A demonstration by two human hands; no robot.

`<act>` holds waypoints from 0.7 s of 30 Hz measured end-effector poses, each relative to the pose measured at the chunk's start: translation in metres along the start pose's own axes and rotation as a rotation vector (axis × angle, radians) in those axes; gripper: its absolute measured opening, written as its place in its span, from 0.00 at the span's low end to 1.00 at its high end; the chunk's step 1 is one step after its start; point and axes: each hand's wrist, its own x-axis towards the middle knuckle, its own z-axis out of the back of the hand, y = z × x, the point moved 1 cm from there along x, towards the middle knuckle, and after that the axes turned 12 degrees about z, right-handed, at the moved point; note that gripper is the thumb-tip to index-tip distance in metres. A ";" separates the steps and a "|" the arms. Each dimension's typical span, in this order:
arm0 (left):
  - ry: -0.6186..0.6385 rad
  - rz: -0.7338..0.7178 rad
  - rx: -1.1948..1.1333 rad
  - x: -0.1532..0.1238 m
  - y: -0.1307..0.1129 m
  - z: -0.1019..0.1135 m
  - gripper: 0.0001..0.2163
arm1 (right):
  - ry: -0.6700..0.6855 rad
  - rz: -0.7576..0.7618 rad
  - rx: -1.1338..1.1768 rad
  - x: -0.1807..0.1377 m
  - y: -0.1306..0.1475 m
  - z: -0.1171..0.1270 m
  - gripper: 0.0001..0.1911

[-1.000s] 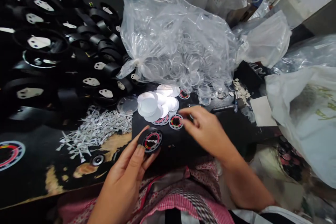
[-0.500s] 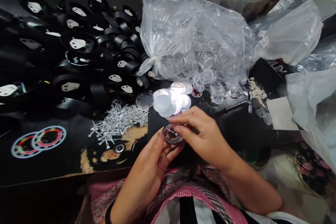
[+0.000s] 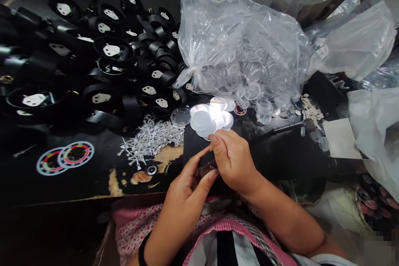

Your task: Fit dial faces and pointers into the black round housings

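Note:
My left hand (image 3: pixel 188 183) grips a small round dial gauge (image 3: pixel 208 168) between thumb and fingers, low in the middle of the head view. The gauge is tilted, and most of it is hidden by my fingers. My right hand (image 3: pixel 232 160) is closed just above and beside it, thumb tip pressed to the curled fingers. Whatever sits in that pinch is hidden. Past my hands lies a pile of white discs (image 3: pixel 200 120). Left of them are a heap of small white pointers (image 3: pixel 152 137) and a small dark ring (image 3: pixel 151 170).
Two printed dial faces (image 3: pixel 76 154) overlap at the left. Black round housings (image 3: pixel 112 52) crowd the back left. A tied clear bag (image 3: pixel 243 29) of transparent covers stands behind the discs. On the right are a dark screwdriver-like tool (image 3: pixel 288 127) and a white card (image 3: pixel 341 138).
The gauge's face was turned up and showing; now it is tilted and mostly covered. My right hand has curled from fingertips on the dial into a closed pinch above it. The view shifted slightly.

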 end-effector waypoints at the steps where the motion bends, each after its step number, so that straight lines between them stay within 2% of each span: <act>1: -0.015 -0.006 0.023 0.001 -0.001 0.001 0.19 | -0.012 0.007 0.001 0.000 0.001 -0.003 0.20; 4: -0.021 -0.013 0.073 -0.002 0.008 0.018 0.18 | 0.054 -0.008 0.064 0.001 0.003 -0.008 0.23; 6: -0.041 0.020 0.137 -0.014 0.025 0.049 0.19 | 0.186 -0.023 0.208 0.002 0.003 -0.006 0.22; 7: -0.091 0.033 0.192 -0.024 0.035 0.069 0.20 | 0.233 -0.033 0.282 0.003 0.001 -0.004 0.20; 8: -0.167 0.055 0.263 -0.035 0.045 0.090 0.21 | 0.245 -0.050 0.334 0.003 0.000 -0.002 0.18; 10: -0.429 0.010 0.471 -0.059 0.056 0.129 0.21 | 0.197 -0.089 0.352 0.005 -0.004 0.001 0.15; 12: -0.719 -0.196 0.722 -0.072 0.050 0.151 0.22 | 0.189 -0.079 0.328 0.008 -0.002 -0.003 0.13; 13: -0.807 -0.326 0.823 -0.070 0.042 0.155 0.22 | 0.230 -0.039 0.331 0.010 0.002 -0.007 0.12; 14: -0.843 -0.440 0.885 -0.062 0.030 0.154 0.22 | 0.292 0.016 0.339 0.012 0.007 -0.011 0.11; 17: -0.739 -0.727 1.008 -0.014 -0.012 0.147 0.19 | 0.434 0.152 0.316 0.013 0.021 -0.020 0.09; 21: -0.640 -0.794 1.043 0.045 -0.051 0.148 0.16 | 0.431 0.079 0.221 0.010 0.012 -0.012 0.09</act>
